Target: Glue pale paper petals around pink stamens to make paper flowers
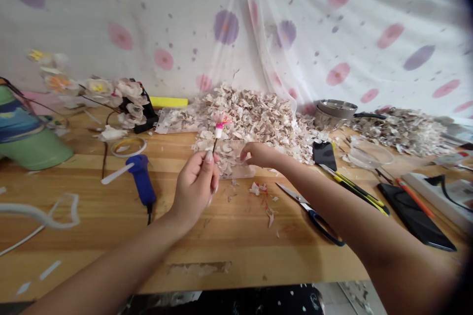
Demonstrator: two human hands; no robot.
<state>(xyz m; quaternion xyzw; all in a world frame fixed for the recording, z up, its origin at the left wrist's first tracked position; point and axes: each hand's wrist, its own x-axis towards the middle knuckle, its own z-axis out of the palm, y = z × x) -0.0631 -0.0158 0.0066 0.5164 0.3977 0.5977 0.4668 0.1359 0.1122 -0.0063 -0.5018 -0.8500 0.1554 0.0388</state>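
Note:
My left hand (197,177) is closed around the thin dark stem of a small handmade flower (220,128), its fingers and thumb pinching the stem. The flower stands upright, with pink threads on top and a white band below. My right hand (258,154) hovers at the near edge of a big heap of pale dried petals (251,113). Its fingers are curved down and look slightly apart, with nothing visible between them. Below the hands, a clear plastic tray (242,172) holds some of the petals. Scissors (308,209) with dark handles lie under my right forearm.
On the left are a blue glue gun (141,179), a tape roll (128,146), finished petal flowers (127,96) and a green bucket (37,142). To the right lie a yellow-black utility knife (360,189), a black phone (416,216), a power strip (443,202) and a metal-lidded jar (334,110).

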